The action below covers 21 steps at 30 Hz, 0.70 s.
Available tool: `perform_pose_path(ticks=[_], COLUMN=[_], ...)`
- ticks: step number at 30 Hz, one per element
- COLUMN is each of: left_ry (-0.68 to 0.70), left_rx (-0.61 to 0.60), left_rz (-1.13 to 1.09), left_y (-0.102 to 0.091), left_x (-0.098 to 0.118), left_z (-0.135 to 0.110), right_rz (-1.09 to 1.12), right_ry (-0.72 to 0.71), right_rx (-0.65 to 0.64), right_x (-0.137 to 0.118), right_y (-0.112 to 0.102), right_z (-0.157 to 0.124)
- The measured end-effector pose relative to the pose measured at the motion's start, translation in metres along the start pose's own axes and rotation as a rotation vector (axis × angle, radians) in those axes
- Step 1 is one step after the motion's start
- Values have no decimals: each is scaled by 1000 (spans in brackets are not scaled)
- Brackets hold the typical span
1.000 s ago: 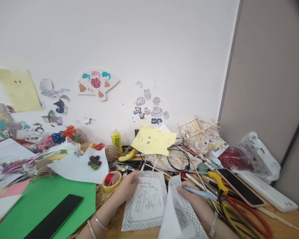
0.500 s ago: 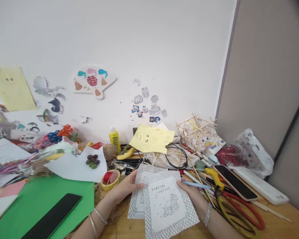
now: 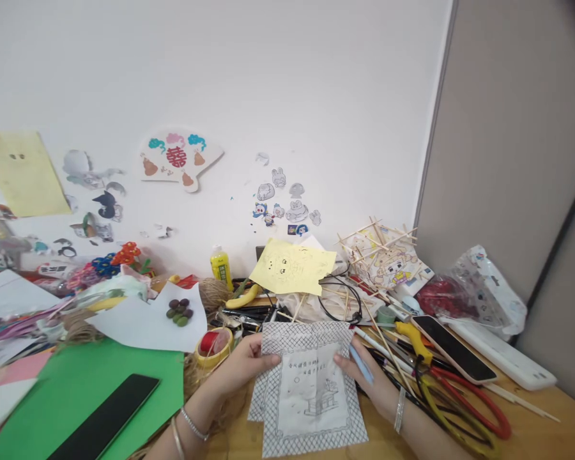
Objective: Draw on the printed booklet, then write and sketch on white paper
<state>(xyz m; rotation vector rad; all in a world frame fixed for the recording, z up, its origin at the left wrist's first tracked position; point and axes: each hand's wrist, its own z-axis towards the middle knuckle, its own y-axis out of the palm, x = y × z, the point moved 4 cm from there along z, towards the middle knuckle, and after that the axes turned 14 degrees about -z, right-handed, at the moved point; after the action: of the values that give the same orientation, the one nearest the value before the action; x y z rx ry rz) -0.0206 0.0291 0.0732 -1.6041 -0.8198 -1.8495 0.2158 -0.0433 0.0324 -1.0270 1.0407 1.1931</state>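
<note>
Both hands pinching: left hand [image 3: 249, 365] and right hand [image 3: 367, 374] at opposite sides of bordered drawing [image 3: 311, 396]; light-blue pen [image 3: 361, 364] within right hand; red spool [image 3: 207, 343] beside left.

Ahead of you, 1 white wall [image 3: 292, 76] fills the upper left and center of the frame, softly lit; 1 gray panel [image 3: 517, 128] stands at right, and a wooden table [image 3: 556, 441] shows below.
</note>
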Motion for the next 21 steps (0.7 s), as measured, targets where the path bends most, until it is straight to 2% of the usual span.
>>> perform_pose_path(ticks=[2, 5, 8, 12, 17, 21], left_ry=[-9, -39, -116, -218, -257, -301], left_rx=[-2, -5, -65, -115, 33, 208], left_rz=[18, 73, 118, 154, 174, 140], left_y=[1, -1, -2, -4, -22, -42], left_x=[-1, -4, -11, -24, -37, -44], left_z=[0, 2, 2, 2, 9, 14], right_rz=[27, -1, -59, -118, -312, -339], right_ry=[27, 60, 58, 24, -104, -99], right_rx=[-16, 62, 142, 151, 238, 347], right_x=[2, 9, 10, 6, -3, -1], right_y=[2, -2, -8, -14, -28, -51], right_z=[-2, -2, 0, 5, 11, 17])
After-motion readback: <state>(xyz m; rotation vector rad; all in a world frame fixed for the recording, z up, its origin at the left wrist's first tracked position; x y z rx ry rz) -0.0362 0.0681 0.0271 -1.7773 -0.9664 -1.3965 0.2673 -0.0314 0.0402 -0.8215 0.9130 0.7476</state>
